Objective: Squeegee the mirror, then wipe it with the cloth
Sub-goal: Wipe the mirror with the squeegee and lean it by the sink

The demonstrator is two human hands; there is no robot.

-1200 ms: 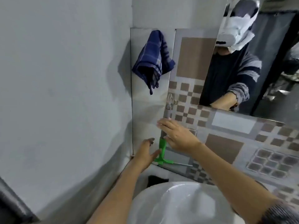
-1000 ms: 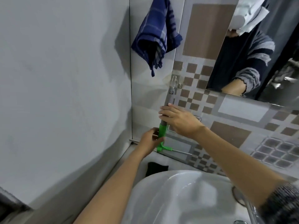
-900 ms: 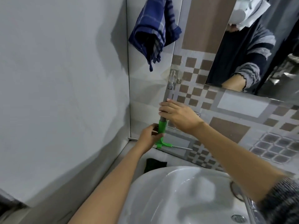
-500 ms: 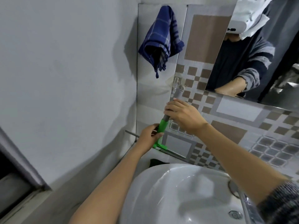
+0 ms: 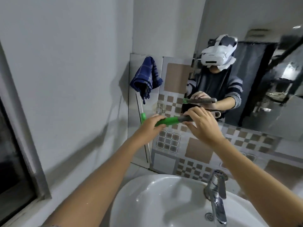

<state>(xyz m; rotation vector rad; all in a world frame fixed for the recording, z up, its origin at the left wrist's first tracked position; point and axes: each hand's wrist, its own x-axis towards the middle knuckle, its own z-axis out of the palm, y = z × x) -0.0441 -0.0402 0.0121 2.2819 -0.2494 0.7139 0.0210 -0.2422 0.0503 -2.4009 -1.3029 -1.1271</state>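
Grey walls close in on a small bathroom corner, with a white sink (image 5: 139, 194) at the bottom and a chrome tap (image 5: 216, 194) on its right rim. Patterned brown and grey tiles (image 5: 173, 141) run along the wall behind the sink, and the mirror (image 5: 262, 71) hangs above them, reaching to the right edge of view.

Both bare forearms reach up over the sink toward the wall. The squeegee (image 5: 170, 120) is held level in front of the tiles, just below the mirror's lower left corner. The left hand (image 5: 151, 126) is wrapped around the green part of the handle, fingers curled shut on it. The right hand (image 5: 200, 124) pinches the grey end of the same handle from above, thumb under and fingers over, so the handle spans the gap between the two hands. Beyond the left hand, a green piece and a thin pale strip stand nearly upright against the wall panel; this looks like the blade end, though the hand hides where it joins.

A dark blue checked cloth (image 5: 146, 77) hangs bunched on the wall panel, above and left of the hands, well apart from them. In the mirror the person's reflection shows the same two-handed hold.
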